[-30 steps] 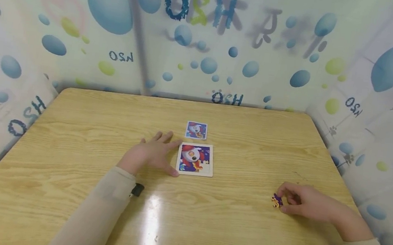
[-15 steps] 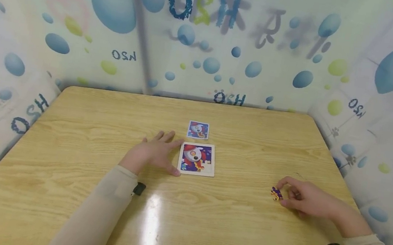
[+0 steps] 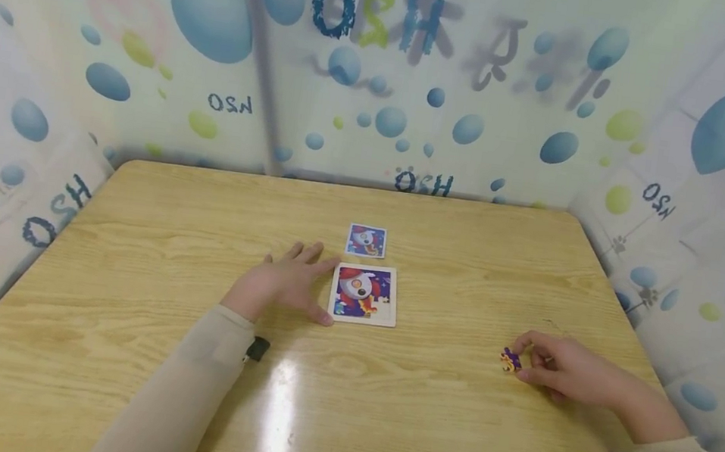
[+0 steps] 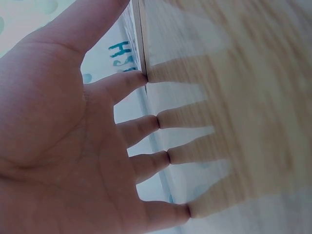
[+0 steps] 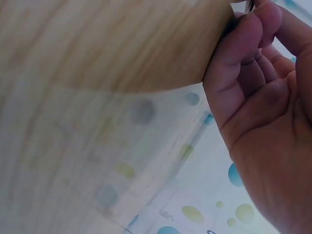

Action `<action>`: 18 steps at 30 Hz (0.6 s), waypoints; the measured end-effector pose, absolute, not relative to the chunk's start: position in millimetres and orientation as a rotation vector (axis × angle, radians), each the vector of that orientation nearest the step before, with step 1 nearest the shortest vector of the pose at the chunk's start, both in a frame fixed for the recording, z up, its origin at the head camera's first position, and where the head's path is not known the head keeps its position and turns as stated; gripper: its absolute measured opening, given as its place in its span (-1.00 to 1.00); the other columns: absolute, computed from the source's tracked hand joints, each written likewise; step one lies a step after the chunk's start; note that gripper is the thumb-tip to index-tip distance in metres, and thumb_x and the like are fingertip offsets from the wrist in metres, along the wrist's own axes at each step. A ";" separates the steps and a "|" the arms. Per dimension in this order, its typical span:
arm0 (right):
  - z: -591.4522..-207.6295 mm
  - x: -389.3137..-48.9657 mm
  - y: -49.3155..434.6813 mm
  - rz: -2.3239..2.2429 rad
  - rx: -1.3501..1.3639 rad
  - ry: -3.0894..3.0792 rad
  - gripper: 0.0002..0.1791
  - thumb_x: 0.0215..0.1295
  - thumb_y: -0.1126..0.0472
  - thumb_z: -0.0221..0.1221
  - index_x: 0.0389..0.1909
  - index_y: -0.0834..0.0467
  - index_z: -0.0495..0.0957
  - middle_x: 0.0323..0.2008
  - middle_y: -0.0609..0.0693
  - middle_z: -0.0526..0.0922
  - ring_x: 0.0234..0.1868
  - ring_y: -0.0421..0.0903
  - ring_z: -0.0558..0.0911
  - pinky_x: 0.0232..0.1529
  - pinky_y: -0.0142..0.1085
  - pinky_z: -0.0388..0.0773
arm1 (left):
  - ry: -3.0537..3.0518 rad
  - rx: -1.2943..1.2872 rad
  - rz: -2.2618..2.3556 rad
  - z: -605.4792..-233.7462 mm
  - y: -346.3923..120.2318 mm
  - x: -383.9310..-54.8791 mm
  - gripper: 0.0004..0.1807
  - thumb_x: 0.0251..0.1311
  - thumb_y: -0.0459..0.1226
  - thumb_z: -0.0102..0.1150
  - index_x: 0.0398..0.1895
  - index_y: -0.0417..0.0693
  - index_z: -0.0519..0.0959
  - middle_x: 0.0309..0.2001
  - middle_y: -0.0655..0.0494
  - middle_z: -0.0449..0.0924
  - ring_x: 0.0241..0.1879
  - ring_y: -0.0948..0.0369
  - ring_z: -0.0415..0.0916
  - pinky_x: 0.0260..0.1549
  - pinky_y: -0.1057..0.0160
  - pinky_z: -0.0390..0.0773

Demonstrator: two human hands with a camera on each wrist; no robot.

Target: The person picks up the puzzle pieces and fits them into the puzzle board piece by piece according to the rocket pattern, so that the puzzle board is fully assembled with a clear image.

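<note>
In the head view a framed jigsaw puzzle (image 3: 385, 313) lies mid-table, showing a grey-and-red rocket on purple; its lower right corner is a pale gap. My left hand (image 3: 282, 282) spreads its fingers at the puzzle's left side, index fingertip and thumb tip right at the frame. In the left wrist view the left fingertips (image 4: 151, 123) rest on the tabletop. Well to the right, my right hand (image 3: 567, 369) pinches a purple-and-yellow puzzle piece (image 3: 510, 360) between thumb and fingers, low over the table. The right wrist view shows this hand (image 5: 273, 107) with curled fingers; the piece is mostly hidden there.
A small picture card (image 3: 366, 241) with the same rocket lies just behind the puzzle. The wooden table (image 3: 183, 233) is glossy and reflects light near its front. Patterned curtains (image 3: 390, 121) enclose its back and sides.
My right hand has shifted the pinched puzzle piece slightly away from me and left, turning it a little. The left hand stays at the puzzle frame. The head view has moved slightly.
</note>
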State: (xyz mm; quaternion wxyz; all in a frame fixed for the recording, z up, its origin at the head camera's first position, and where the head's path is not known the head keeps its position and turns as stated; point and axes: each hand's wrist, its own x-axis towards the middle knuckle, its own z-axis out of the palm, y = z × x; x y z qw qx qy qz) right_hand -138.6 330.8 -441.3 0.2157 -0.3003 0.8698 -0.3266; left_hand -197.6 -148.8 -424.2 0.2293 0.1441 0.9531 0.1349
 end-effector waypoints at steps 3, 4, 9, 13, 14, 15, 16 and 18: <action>-438.9 -139.5 329.9 -0.906 -0.783 2.389 -0.71 0.45 0.11 0.23 0.06 0.14 0.46 -0.55 -0.11 0.48 -0.74 -0.25 0.48 -0.67 -0.32 0.51 | 2.617 0.391 0.381 -423.0 -148.5 -196.9 0.24 -0.07 0.33 0.44 0.65 0.37 -0.04 0.66 0.01 -0.35 0.59 -0.17 -0.47 0.35 -0.52 -0.34; -438.7 -140.0 329.0 -0.908 -0.772 2.384 -0.70 0.45 0.10 0.24 0.06 0.15 0.46 -0.55 -0.09 0.48 -0.74 -0.25 0.48 -0.67 -0.31 0.51 | 2.616 0.387 0.385 -423.2 -148.7 -196.6 0.24 -0.07 0.33 0.44 0.65 0.37 -0.04 0.66 0.01 -0.35 0.59 -0.17 -0.47 0.35 -0.52 -0.35; -441.8 -143.9 321.2 -0.868 -0.797 2.462 -0.73 0.38 0.04 0.31 -0.04 0.08 0.55 -0.53 -0.16 0.45 -0.65 -0.32 0.42 -0.54 -0.35 0.50 | 2.625 0.388 0.380 -424.3 -149.2 -196.4 0.24 -0.08 0.33 0.44 0.65 0.39 -0.03 0.66 0.02 -0.34 0.59 -0.17 -0.46 0.35 -0.52 -0.34; -444.5 -149.2 307.5 -0.836 -0.853 2.586 -0.79 0.32 0.04 0.37 -0.15 -0.02 0.57 -0.54 -0.26 0.41 -0.53 -0.35 0.39 -0.41 -0.38 0.45 | 2.624 0.393 0.376 -424.7 -149.2 -196.9 0.24 -0.08 0.34 0.44 0.65 0.39 -0.03 0.66 0.02 -0.34 0.59 -0.17 -0.46 0.35 -0.52 -0.34; -444.2 -150.6 303.2 -0.842 -0.853 2.605 -0.79 0.30 0.05 0.38 -0.16 -0.03 0.57 -0.54 -0.27 0.41 -0.53 -0.34 0.39 -0.40 -0.38 0.45 | 2.623 0.395 0.377 -424.8 -149.2 -197.1 0.24 -0.08 0.34 0.44 0.65 0.39 -0.03 0.66 0.02 -0.34 0.59 -0.17 -0.46 0.34 -0.53 -0.35; -443.6 -152.1 298.9 -0.844 -0.849 2.624 -0.79 0.29 0.05 0.39 -0.16 -0.05 0.57 -0.54 -0.27 0.41 -0.53 -0.34 0.40 -0.41 -0.38 0.46 | 2.623 0.396 0.375 -424.7 -149.2 -197.1 0.24 -0.08 0.34 0.44 0.65 0.38 -0.03 0.66 0.02 -0.34 0.59 -0.17 -0.46 0.34 -0.53 -0.35; -442.6 -153.8 294.4 -0.843 -0.847 2.637 -0.78 0.29 0.06 0.40 -0.16 -0.05 0.56 -0.54 -0.27 0.41 -0.52 -0.33 0.40 -0.41 -0.38 0.45 | 2.621 0.394 0.377 -424.4 -149.2 -196.9 0.24 -0.08 0.34 0.44 0.65 0.38 -0.03 0.66 0.02 -0.34 0.59 -0.17 -0.47 0.35 -0.52 -0.35; -440.9 -157.4 285.2 -0.828 -0.859 2.663 -0.78 0.28 0.06 0.40 -0.16 -0.06 0.56 -0.54 -0.26 0.40 -0.52 -0.32 0.40 -0.42 -0.37 0.45 | 2.620 0.392 0.378 -423.9 -149.1 -196.6 0.24 -0.08 0.34 0.44 0.65 0.38 -0.03 0.66 0.02 -0.34 0.59 -0.17 -0.47 0.35 -0.52 -0.35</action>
